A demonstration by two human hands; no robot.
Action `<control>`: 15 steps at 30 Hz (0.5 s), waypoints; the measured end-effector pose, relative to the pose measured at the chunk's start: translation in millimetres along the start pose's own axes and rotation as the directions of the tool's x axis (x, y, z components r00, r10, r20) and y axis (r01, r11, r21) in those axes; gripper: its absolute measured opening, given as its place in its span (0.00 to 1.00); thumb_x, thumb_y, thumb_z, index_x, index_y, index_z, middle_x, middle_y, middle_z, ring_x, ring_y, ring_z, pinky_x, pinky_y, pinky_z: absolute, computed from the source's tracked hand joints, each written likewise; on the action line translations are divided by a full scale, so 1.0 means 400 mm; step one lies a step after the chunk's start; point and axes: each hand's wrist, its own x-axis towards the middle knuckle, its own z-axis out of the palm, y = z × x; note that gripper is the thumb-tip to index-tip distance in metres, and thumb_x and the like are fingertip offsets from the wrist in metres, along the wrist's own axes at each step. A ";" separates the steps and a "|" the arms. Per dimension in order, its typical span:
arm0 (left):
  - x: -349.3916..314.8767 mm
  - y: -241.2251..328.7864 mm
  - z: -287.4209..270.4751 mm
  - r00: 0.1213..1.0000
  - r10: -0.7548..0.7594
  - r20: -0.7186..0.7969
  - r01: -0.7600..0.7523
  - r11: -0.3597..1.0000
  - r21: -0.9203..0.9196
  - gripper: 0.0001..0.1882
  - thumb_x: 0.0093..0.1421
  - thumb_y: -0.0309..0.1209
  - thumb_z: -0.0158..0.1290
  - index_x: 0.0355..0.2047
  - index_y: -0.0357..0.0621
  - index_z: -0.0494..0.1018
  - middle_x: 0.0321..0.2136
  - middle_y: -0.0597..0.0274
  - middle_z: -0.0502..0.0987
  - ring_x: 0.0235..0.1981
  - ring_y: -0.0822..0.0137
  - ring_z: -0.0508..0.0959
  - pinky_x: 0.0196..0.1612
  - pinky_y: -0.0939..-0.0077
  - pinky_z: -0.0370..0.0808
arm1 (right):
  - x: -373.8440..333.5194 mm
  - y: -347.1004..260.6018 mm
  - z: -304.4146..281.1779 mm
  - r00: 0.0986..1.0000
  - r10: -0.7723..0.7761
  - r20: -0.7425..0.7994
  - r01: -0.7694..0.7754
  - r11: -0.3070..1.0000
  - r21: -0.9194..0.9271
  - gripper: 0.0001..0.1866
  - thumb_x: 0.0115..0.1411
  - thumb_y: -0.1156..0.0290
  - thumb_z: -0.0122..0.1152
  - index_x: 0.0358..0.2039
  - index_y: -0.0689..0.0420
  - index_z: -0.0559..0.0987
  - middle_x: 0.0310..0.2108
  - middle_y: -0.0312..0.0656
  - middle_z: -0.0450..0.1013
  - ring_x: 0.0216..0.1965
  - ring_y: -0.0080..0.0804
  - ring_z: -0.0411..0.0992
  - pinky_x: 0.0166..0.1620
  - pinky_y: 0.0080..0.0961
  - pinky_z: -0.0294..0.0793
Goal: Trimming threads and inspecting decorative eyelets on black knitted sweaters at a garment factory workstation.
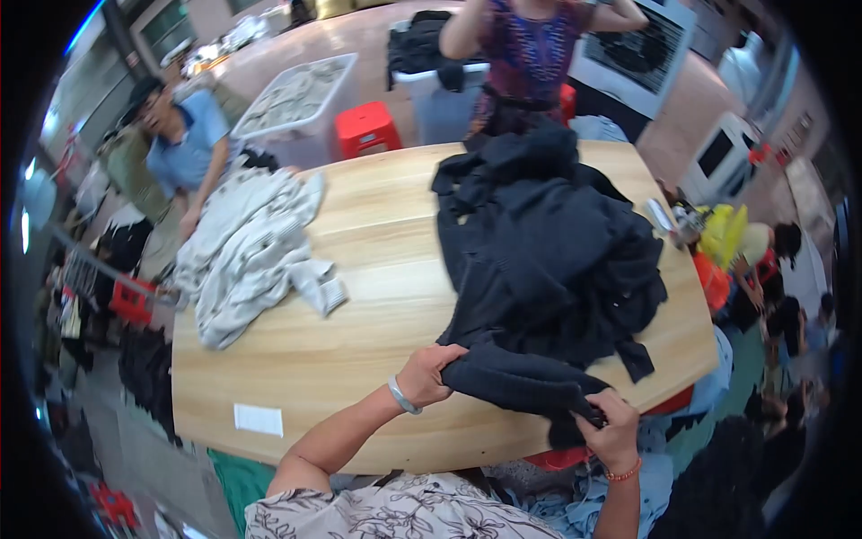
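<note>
A dark navy knit garment (pixel 521 377) is stretched between my two hands at the near edge of the table. My left hand (pixel 427 374) grips one end of its folded, ribbed-looking part. The other end is pinched in my right hand (pixel 612 429), close to the table's front edge. Beyond them, a heap of dark garments (pixel 557 242) covers the right half of the wooden table (pixel 377 216). The held piece runs into this heap, and I cannot tell where one garment stops and another starts.
Grey knitwear (pixel 251 251) lies at the table's left, beside a seated person in blue (pixel 193 135). Another person (pixel 530 54) stands across the table. A white paper (pixel 259 419) lies near left. Behind are a clothes-filled bin (pixel 305 126) and a red stool (pixel 368 128).
</note>
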 end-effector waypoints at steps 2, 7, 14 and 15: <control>-0.070 0.128 -0.128 0.998 0.023 -0.050 -0.031 0.983 -0.182 0.20 0.45 0.21 0.57 0.41 0.40 0.75 0.32 0.51 0.79 0.32 0.55 0.80 0.39 0.72 0.75 | -0.005 -0.056 0.020 0.999 -0.017 -0.049 0.013 0.997 -0.074 0.12 0.40 0.82 0.65 0.29 0.59 0.78 0.26 0.45 0.73 0.27 0.44 0.75 0.28 0.29 0.73; -0.350 0.236 -0.438 0.967 -0.100 -0.233 0.063 0.985 -0.159 0.20 0.46 0.25 0.60 0.41 0.33 0.75 0.34 0.52 0.80 0.33 0.63 0.82 0.38 0.77 0.75 | 0.027 -0.251 0.127 0.985 -0.172 0.017 0.167 0.972 0.164 0.15 0.38 0.83 0.64 0.30 0.60 0.77 0.28 0.47 0.75 0.30 0.45 0.76 0.33 0.29 0.75; -0.629 0.091 -0.582 0.609 -0.123 -0.784 0.301 0.950 0.085 0.12 0.49 0.24 0.58 0.36 0.36 0.74 0.32 0.57 0.79 0.34 0.68 0.79 0.40 0.77 0.74 | 0.104 -0.482 0.367 0.916 -0.385 0.116 0.357 0.912 0.202 0.12 0.40 0.82 0.65 0.28 0.58 0.76 0.21 0.41 0.71 0.19 0.34 0.71 0.23 0.23 0.67; -0.628 0.028 -0.585 0.669 -0.126 -0.733 0.375 0.908 0.186 0.15 0.46 0.21 0.58 0.37 0.38 0.74 0.32 0.57 0.77 0.35 0.63 0.78 0.40 0.73 0.73 | 0.112 -0.484 0.405 0.917 -0.393 0.071 0.383 0.915 0.128 0.11 0.41 0.81 0.65 0.27 0.57 0.76 0.21 0.40 0.70 0.19 0.35 0.70 0.23 0.24 0.67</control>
